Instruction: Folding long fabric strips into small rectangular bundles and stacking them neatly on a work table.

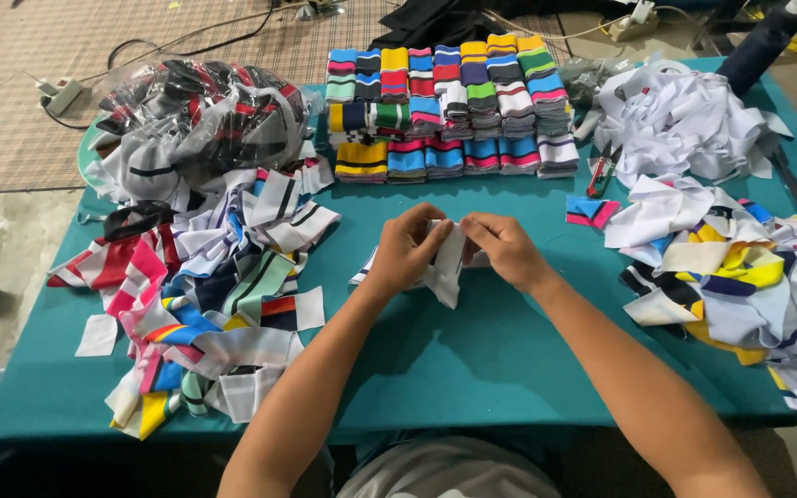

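Forearms reach in from the near edge of the bench (472,369), which is covered in a teal cloth. Both hands meet at its middle on one white strip of fabric (446,267). The left hand (408,249) pinches the strip's left side with curled fingers, and the right hand (505,247) pinches its top right edge between thumb and fingertips; the strip hangs down between them, just above the cloth. Left of the strip sprawls a loose heap of striped strips (205,295) in white, pink, yellow and blue. Right of it lies another heap of mixed scraps (740,267). Beyond the strip stand neat stacks of folded striped pieces (449,106). Farther left of those sits a clear plastic bag (200,115) stuffed with more fabric, and far right a mound of white offcuts (680,120).
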